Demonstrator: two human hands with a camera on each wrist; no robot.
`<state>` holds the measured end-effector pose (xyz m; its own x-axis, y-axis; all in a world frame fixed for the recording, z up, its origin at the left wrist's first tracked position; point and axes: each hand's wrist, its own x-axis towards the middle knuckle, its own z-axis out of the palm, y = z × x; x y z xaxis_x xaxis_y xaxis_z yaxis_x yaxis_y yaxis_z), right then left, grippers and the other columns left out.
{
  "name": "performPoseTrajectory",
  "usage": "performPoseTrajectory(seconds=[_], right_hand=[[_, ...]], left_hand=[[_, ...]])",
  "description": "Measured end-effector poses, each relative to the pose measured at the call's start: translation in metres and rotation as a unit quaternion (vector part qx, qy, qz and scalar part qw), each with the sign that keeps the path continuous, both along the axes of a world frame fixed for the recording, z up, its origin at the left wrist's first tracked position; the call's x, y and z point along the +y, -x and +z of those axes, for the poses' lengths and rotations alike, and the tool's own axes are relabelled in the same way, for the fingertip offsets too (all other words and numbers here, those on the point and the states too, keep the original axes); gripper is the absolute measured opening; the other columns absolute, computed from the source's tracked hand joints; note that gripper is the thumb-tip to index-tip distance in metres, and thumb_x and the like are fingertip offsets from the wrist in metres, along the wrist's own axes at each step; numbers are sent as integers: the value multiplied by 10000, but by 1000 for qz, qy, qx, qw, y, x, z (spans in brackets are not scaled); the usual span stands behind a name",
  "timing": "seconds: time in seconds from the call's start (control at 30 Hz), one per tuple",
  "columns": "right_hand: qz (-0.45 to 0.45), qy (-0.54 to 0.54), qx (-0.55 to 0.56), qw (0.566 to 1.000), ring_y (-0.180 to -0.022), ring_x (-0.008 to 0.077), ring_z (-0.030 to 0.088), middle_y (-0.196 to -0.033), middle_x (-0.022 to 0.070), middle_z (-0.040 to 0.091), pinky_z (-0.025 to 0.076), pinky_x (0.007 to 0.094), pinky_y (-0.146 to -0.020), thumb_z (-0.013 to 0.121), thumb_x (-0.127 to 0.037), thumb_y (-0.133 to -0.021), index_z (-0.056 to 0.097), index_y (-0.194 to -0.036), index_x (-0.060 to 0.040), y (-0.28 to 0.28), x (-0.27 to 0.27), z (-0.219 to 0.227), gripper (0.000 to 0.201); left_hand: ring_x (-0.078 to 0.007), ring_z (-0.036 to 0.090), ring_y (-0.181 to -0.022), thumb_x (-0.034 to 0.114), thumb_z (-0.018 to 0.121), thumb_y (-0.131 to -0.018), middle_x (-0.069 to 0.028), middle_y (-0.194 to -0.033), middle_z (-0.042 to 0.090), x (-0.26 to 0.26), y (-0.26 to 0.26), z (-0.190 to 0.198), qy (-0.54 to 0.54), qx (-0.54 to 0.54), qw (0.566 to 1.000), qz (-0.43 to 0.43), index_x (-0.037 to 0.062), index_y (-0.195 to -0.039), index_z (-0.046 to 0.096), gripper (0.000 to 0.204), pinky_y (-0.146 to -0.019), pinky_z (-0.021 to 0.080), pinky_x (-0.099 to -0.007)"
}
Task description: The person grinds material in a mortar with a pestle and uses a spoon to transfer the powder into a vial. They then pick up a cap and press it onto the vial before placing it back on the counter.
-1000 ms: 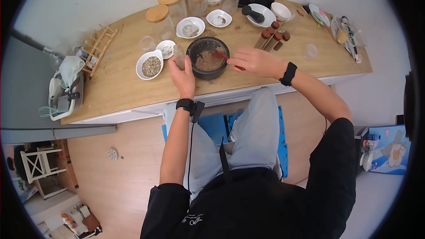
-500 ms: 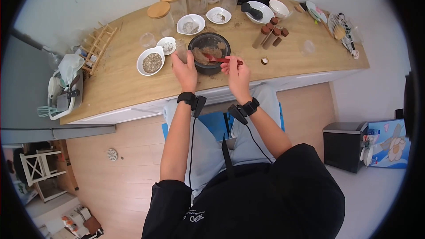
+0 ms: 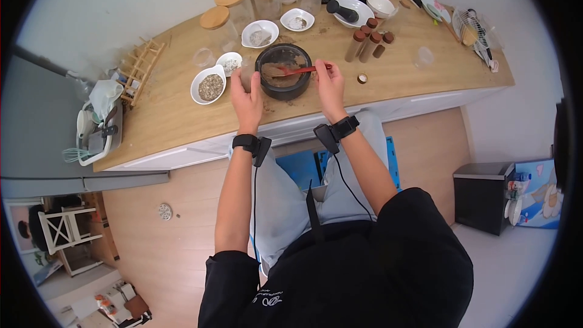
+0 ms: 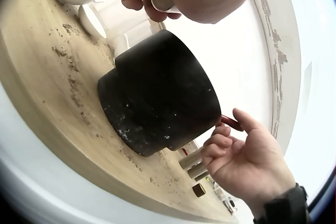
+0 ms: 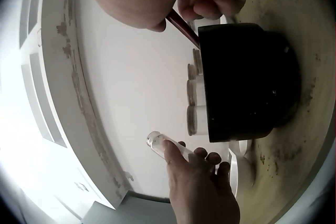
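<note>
A black mortar [image 3: 284, 93] with brown powder in it stands near the table's front edge. My right hand [image 3: 331, 91] holds a red spoon [image 3: 306, 70] by its handle, the spoon's head inside the mortar. At the mortar's left my left hand [image 3: 247, 107] grips a clear glass tube [image 5: 155, 141], tilted, with its open mouth showing in the right wrist view. To the right of the mortar lies a small brown cap [image 3: 362, 78]. The black wall of the mortar [image 4: 163, 92] hides the powder in both wrist views.
White dishes with seeds [image 3: 210, 87] and pale flakes [image 3: 229, 61] sit to the left. Behind are wooden-lidded jars [image 3: 235, 3] and a white bowl with a black pestle [image 3: 342, 11]. Several brown-capped tubes [image 3: 370, 47] stand at the right. A wooden rack [image 3: 141, 70] is far left.
The right hand has come from the mortar's right side to its front right, with the spoon. The small cap, earlier out of sight, now shows. The left hand stays beside the mortar with the tube.
</note>
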<state>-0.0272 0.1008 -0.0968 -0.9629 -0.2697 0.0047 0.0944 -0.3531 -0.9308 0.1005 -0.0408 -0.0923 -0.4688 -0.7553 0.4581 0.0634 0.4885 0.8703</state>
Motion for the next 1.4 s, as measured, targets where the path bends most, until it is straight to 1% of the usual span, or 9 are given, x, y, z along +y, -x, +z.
performPoseTrajectory(seconds=[0.13, 0.33, 0.6, 0.93, 1.07, 1.13, 1.23, 1.33, 1.4], right_hand=[[82, 8, -32, 996, -590, 38, 459, -699, -56, 530, 345, 209, -525, 595, -289, -1007, 663, -930, -39, -3, 2, 9, 270], [65, -1, -30, 997, -594, 53, 479, -699, -28, 554, 362, 214, -539, 501, -332, -1048, 660, -960, -30, 20, -6, 5, 352], [77, -8, -2, 997, -583, 75, 518, -699, -1, 579, 407, 225, -523, 438, -398, -1057, 610, -966, -32, 63, -2, 36, 415], [129, -18, 6, 991, -571, 77, 508, -695, 2, 571, 387, 228, -521, 468, -386, -1052, 611, -982, -36, 83, 0, 49, 384], [180, -42, 49, 982, -584, 71, 510, -716, 3, 581, 392, 222, -525, 460, -384, -1056, 611, -1001, -35, 98, 1, 59, 385], [204, -61, 70, 975, -588, 68, 511, -725, 2, 585, 393, 218, -525, 455, -384, -1058, 610, -1010, -35, 107, 3, 75, 385], [258, -152, 184, 936, -598, 48, 512, -742, -13, 590, 396, 198, -518, 434, -399, -1063, 597, -1050, -49, 120, -1, 105, 386], [272, -164, 272, 908, -601, 43, 513, -743, -16, 589, 397, 196, -519, 424, -407, -1064, 592, -1063, -52, 127, -9, 127, 393], [280, -177, 286, 899, -600, 41, 509, -751, -18, 594, 403, 198, -526, 420, -407, -1064, 590, -1070, -51, 128, -12, 139, 394]], left_hand=[[-367, 580, -940, 184, 657, -945, -215, -1065, 592, 3, -8, 13, 153, -90, 984, 20, -58, -1211, 551, 375, -832, 477, -412], [-374, 568, -945, 157, 654, -938, -218, -1047, 564, -1, -14, 21, 190, -129, 973, 28, -19, -1245, 555, 368, -824, 466, -433], [-355, 566, -897, 161, 676, -922, -187, -984, 566, -1, -10, 33, 169, -160, 972, -12, 18, -1234, 599, 352, -801, 459, -439], [-345, 566, -893, 219, 698, -906, -167, -962, 578, 4, 12, 34, 159, -170, 972, -31, 40, -1222, 626, 370, -792, 457, -441], [-337, 557, -927, 242, 694, -909, -157, -992, 583, 4, 16, 34, 148, -178, 972, -34, 52, -1222, 631, 372, -804, 448, -433], [-323, 537, -968, 269, 690, -911, -138, -1009, 585, 3, 19, 33, 185, -187, 964, -26, 71, -1229, 630, 380, -825, 429, -434], [-311, 519, -986, 298, 689, -910, -121, -1011, 583, 6, 27, 29, 195, -170, 966, -10, 86, -1233, 629, 390, -844, 410, -438], [-310, 518, -993, 320, 683, -913, -120, -1011, 587, 8, 36, 31, 155, -159, 975, -14, 92, -1235, 624, 399, -851, 400, -446], [-311, 520, -999, 328, 674, -919, -122, -1021, 591, 10, 40, 32, 137, -161, 977, -20, 93, -1235, 621, 398, -858, 395, -449]])
